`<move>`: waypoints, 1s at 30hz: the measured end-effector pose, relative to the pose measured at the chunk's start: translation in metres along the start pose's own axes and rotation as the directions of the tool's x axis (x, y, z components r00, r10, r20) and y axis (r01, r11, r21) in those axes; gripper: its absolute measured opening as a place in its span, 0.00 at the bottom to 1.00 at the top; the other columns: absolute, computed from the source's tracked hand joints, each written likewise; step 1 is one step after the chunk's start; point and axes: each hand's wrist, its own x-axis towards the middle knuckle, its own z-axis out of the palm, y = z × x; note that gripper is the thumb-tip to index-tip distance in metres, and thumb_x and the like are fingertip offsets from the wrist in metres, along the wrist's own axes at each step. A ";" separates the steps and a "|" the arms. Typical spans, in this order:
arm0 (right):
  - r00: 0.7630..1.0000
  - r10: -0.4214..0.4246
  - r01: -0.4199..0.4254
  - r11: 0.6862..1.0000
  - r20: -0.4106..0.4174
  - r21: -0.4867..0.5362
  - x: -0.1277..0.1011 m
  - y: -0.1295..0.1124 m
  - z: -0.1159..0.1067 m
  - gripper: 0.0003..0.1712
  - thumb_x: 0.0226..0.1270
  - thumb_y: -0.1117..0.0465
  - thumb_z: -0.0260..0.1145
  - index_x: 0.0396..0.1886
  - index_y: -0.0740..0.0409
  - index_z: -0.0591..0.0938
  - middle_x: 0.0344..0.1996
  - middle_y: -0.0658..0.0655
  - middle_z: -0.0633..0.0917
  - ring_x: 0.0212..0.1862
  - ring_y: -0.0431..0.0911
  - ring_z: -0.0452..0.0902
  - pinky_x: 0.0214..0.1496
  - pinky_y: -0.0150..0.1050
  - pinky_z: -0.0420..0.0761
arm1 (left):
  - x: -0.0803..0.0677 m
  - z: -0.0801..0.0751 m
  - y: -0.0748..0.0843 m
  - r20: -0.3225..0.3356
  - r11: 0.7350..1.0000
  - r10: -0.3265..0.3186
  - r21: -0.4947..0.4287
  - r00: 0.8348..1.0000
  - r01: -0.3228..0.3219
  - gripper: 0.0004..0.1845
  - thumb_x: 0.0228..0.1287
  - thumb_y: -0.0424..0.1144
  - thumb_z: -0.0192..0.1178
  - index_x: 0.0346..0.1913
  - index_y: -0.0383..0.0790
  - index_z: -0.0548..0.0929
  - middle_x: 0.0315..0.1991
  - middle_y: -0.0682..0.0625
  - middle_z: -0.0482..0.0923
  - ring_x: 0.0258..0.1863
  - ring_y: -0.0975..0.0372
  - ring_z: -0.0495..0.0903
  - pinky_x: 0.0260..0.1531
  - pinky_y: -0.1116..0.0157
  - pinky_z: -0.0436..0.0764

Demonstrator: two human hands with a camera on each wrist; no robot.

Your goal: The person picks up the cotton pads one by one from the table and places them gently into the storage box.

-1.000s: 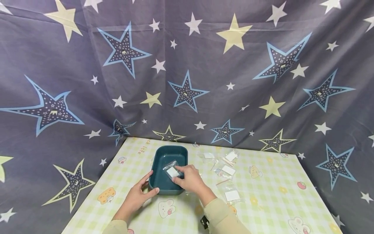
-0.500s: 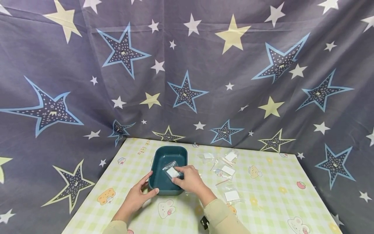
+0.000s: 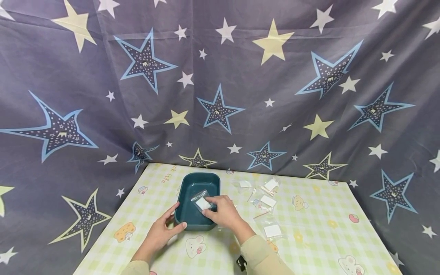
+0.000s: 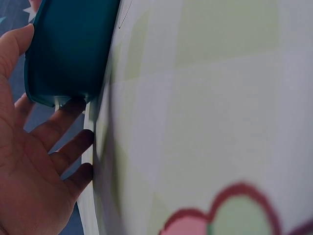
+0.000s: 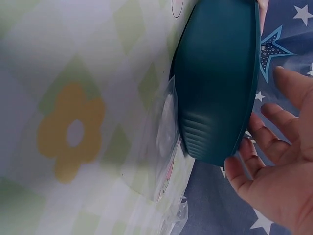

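A dark green rectangular box stands on the table, also in the left wrist view. My left hand holds its near left corner, thumb at the front wall and fingers along the left side. Inside the box, my right hand pinches a small clear zip bag with a white rectangular piece in it. Thumb and forefinger meet the bag's right side. In the right wrist view the box wall hides the bag, and several fingers of the right hand reach over the rim.
Right of the box lie several clear bags with white pieces, one nearer me, others farther back. Another clear bag lies close against the box's right side. A checked cloth covers the table; a starry curtain hangs behind.
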 end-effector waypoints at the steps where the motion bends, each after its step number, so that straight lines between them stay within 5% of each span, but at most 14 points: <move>1: 1.000 -0.003 0.003 1.000 -0.006 0.009 -0.001 0.000 -0.001 0.27 0.71 0.51 0.74 0.67 0.55 0.86 0.63 0.59 0.88 0.69 0.58 0.78 0.74 0.60 0.77 | 0.000 0.000 0.000 0.002 1.000 0.000 -0.003 1.000 0.000 0.47 0.65 0.61 0.74 0.84 0.67 0.63 0.79 0.37 0.70 0.76 0.41 0.74 0.75 0.37 0.73; 16: 0.982 0.007 -0.002 1.000 -0.190 0.024 -0.038 0.054 -0.037 0.26 0.70 0.55 0.75 0.65 0.58 0.86 0.63 0.63 0.88 0.67 0.61 0.82 0.74 0.60 0.78 | -0.002 0.002 -0.002 0.001 1.000 -0.005 -0.020 1.000 0.005 0.47 0.65 0.59 0.75 0.84 0.67 0.63 0.77 0.36 0.73 0.75 0.41 0.75 0.76 0.37 0.71; 30: 0.968 0.121 -0.130 0.991 -0.221 -0.026 -0.076 0.103 -0.086 0.27 0.71 0.57 0.76 0.67 0.59 0.85 0.65 0.64 0.86 0.69 0.64 0.80 0.75 0.61 0.77 | 0.001 0.001 0.000 0.003 1.000 -0.001 -0.018 1.000 0.001 0.48 0.66 0.59 0.75 0.84 0.66 0.62 0.78 0.35 0.72 0.76 0.40 0.74 0.76 0.36 0.70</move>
